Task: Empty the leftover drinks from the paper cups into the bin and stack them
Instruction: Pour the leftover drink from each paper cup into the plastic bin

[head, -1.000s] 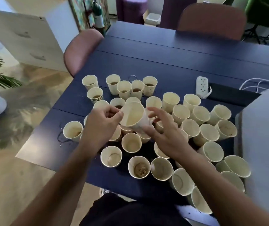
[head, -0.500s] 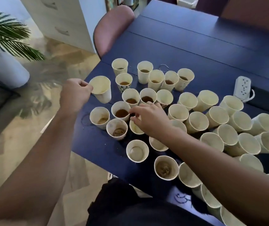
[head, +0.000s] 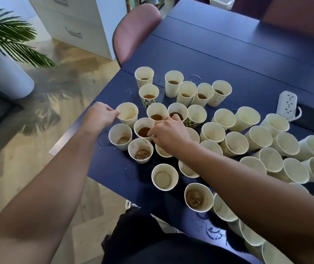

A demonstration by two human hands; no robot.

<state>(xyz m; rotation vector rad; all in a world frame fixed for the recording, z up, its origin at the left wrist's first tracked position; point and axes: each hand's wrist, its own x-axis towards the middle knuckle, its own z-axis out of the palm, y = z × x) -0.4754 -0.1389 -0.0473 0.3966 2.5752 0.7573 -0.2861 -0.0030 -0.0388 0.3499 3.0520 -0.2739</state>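
Several cream paper cups crowd the near left part of a dark blue table [head: 228, 60]. My left hand [head: 98, 116] pinches the rim of an upright cup [head: 128, 114] that stands at the left edge of the group. My right hand [head: 168, 133] pinches the near rim of a cup holding brown drink [head: 142, 128]. Other cups behind it [head: 156, 114] hold brown liquid too. Two cups near me [head: 141, 150] hold brown dregs. Empty cups lie tilted in a heap at the right [head: 259, 138]. No bin shows.
A white power strip [head: 286, 101] lies at the table's right. A pink chair [head: 135, 29] stands at the far left corner, a potted palm [head: 1, 60] and white drawers [head: 80, 21] on the wooden floor. Drops and wet rings mark the table near the cups.
My left hand brought its cup down from the air onto the table at the group's left edge. My right hand shifted left onto the rim of a cup with brown drink.
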